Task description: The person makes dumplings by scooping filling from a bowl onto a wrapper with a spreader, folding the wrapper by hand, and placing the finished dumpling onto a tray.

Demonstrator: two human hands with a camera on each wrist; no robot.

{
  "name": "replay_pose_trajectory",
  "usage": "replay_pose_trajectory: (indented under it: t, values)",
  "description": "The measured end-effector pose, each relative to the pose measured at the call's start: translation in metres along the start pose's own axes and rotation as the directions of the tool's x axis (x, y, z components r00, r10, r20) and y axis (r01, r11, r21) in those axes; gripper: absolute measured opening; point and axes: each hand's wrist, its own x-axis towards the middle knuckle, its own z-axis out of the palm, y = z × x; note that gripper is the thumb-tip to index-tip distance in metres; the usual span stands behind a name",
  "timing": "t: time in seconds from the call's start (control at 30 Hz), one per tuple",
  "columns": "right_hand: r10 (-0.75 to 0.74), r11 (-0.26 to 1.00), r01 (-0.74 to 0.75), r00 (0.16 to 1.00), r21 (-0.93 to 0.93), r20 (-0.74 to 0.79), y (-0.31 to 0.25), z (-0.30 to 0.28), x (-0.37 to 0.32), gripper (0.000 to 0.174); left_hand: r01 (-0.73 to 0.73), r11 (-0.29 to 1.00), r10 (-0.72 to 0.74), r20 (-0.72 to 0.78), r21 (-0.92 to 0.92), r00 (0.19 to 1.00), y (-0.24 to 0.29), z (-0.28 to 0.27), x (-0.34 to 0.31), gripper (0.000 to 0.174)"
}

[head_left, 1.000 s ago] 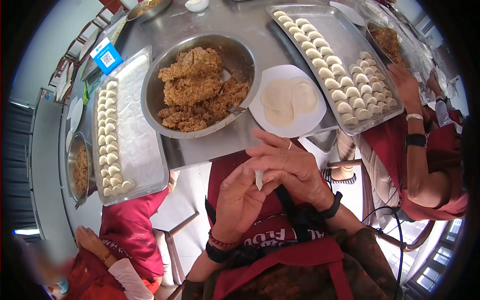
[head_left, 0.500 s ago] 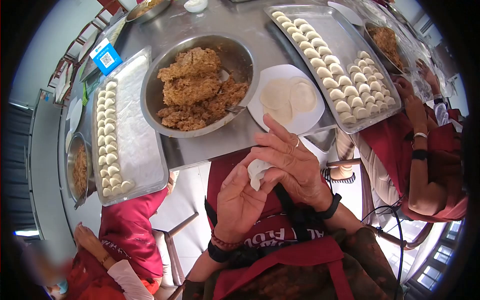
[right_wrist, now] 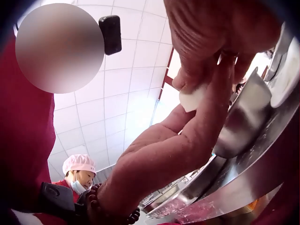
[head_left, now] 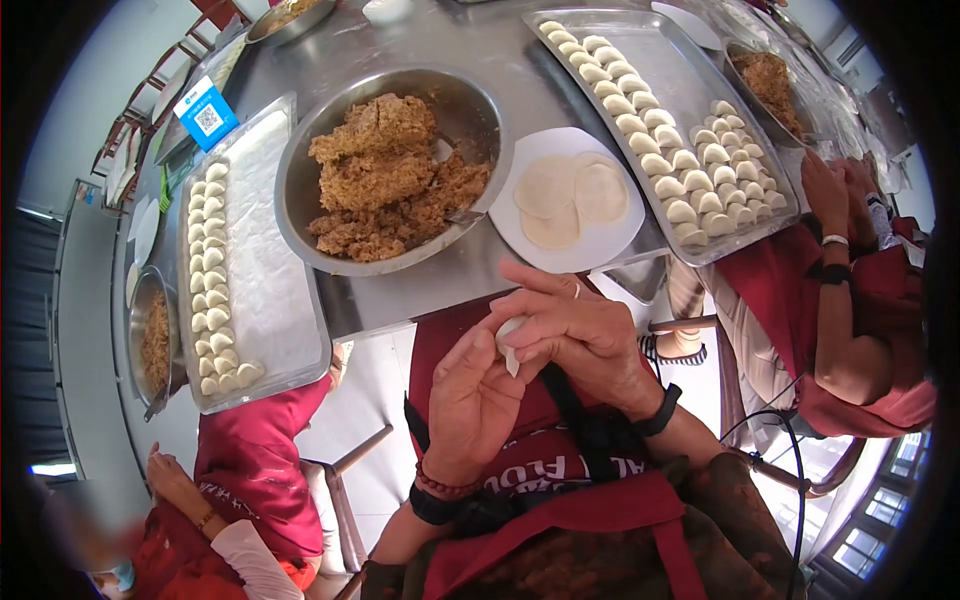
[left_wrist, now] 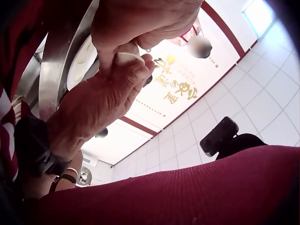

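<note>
Both hands meet in front of the apron, pinching a small white dumpling between them. My left hand, with beads at its wrist, has its thumb and fingertips at the dumpling's near side. My right hand closes over it from the other side, thumb pressed in and upper fingers stretched out. Only a pale edge of dough shows in the head view. In the right wrist view the dumpling pokes out between the fingers; in the left wrist view a strip of the dumpling shows, the rest hidden.
A steel bowl of brown filling stands ahead, beside a white plate with several round wrappers. Dumplings line a floured tray at left and another tray at right. People in red sit on both sides.
The dumpling turned to show more of its white side half a second ago, then sank back between the fingers. Both hands stay together, having shifted slightly left in view.
</note>
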Motion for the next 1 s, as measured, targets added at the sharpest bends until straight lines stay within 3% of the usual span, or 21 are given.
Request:
replay_pose_trajectory:
  t: [0.23, 0.43, 0.53, 0.63, 0.77, 0.83, 0.93, 1.0]
  values:
    - [0.096, 0.995, -0.095, 0.994, -0.030, 0.044, -0.004, -0.001, 0.002, 0.018, 0.081, 0.996, -0.082, -0.021, -0.024, 0.996, 0.011, 0.001, 0.003, 0.056]
    - [-0.084, 0.950, 0.178, 0.937, -0.257, 0.340, -0.004, -0.010, 0.006, 0.020, 0.172, 0.981, -0.175, -0.018, -0.095, 0.984, 0.013, -0.009, 0.002, 0.059]
    - [-0.168, 0.916, 0.293, 0.901, -0.275, 0.399, 0.000, -0.010, 0.003, 0.017, 0.223, 0.975, -0.223, -0.026, -0.012, 0.974, 0.012, -0.011, 0.002, 0.058]
    - [-0.205, 0.919, 0.311, 0.901, -0.243, 0.382, 0.010, -0.002, 0.000, 0.017, 0.244, 0.969, -0.244, -0.011, 0.042, 0.970, 0.015, -0.016, 0.002, 0.058]
    - [-0.146, 0.938, 0.232, 0.938, -0.257, 0.316, 0.003, 0.000, -0.001, 0.015, 0.225, 0.974, -0.226, -0.051, -0.028, 0.973, 0.017, -0.023, 0.000, 0.057]
    - [-0.037, 0.986, 0.078, 0.964, -0.145, 0.263, 0.002, -0.002, 0.000, 0.016, 0.204, 0.974, -0.204, 0.010, -0.095, 0.979, 0.018, -0.020, 0.005, 0.061]
    - [0.083, 0.996, -0.075, 0.976, -0.048, 0.202, 0.009, -0.005, -0.006, 0.018, 0.219, 0.968, -0.215, -0.049, 0.121, 0.975, 0.025, -0.014, 0.008, 0.063]
    - [0.163, 0.982, -0.177, 0.969, 0.061, 0.183, 0.012, -0.003, -0.008, 0.018, 0.218, 0.975, -0.216, -0.053, 0.046, 0.975, 0.026, -0.020, 0.007, 0.060]
